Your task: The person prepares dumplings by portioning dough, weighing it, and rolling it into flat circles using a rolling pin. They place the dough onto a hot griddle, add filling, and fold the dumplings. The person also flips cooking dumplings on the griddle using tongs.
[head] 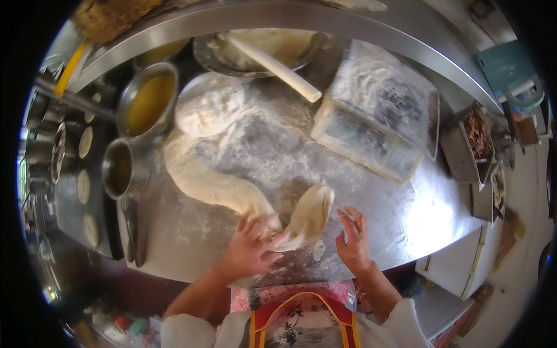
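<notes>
A long rope of pale dough (217, 185) curves across the floured metal worktop (374, 209), and its near end (311, 213) bends back up to the right. My left hand (256, 245) lies over the bend with spread fingers touching the dough; the thumb is off it. To the right of the dough end, my right hand (354, 239) is held with parted, slightly curled fingers, nothing in it and not touching the dough. At its far end the rope meets a rounded, floured mass of dough (211, 104).
A pot of yellow liquid (150, 104) and a smaller metal pot (118, 168) stand left. Behind are a bowl (209, 58) with a white rolling pin or tube (278, 67) across it, and a floured clear container (370, 135). Flat dough rounds (84, 186) lie on a griddle-like plate, far left.
</notes>
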`<state>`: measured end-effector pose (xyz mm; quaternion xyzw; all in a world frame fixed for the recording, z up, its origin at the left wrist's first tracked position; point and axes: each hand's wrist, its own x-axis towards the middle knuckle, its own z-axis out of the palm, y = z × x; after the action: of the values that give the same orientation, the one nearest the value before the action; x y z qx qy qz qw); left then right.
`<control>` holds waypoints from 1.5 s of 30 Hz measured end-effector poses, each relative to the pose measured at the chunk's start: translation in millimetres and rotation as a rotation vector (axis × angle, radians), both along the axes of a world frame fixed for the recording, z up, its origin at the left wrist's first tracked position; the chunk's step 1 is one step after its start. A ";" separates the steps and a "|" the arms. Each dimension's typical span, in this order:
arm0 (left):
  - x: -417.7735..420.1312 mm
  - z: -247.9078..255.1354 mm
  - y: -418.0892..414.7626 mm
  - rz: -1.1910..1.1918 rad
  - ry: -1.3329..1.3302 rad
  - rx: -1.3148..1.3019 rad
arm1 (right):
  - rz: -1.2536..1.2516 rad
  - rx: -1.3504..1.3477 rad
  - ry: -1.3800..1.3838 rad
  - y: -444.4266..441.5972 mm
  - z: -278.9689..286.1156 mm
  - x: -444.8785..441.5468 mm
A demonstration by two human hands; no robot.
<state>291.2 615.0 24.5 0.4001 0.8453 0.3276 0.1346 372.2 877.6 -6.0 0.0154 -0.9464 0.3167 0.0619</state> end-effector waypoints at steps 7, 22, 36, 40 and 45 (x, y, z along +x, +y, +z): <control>-87.2 -4.0 -21.5 0.027 -0.046 -0.441 | 0.372 0.152 -0.154 9.7 3.0 -82.2; -41.4 -18.0 -0.6 0.282 0.112 -0.599 | 0.128 0.290 -0.327 9.3 -5.2 -73.7; -16.9 -29.7 -28.6 0.482 0.077 -0.352 | 0.196 0.175 -0.040 -7.7 -35.4 -46.4; -5.0 -8.4 -72.1 0.550 0.271 -0.050 | -0.120 -0.389 -0.132 -1.6 -18.8 -85.7; 13.3 -30.3 -178.1 1.211 0.438 -0.004 | 0.056 -0.070 0.006 -8.9 -7.0 -63.8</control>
<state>304.5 437.0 -5.8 -0.0906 0.9300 0.2548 -0.2489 308.4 868.7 -13.0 0.0408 -0.9338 0.3511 0.0563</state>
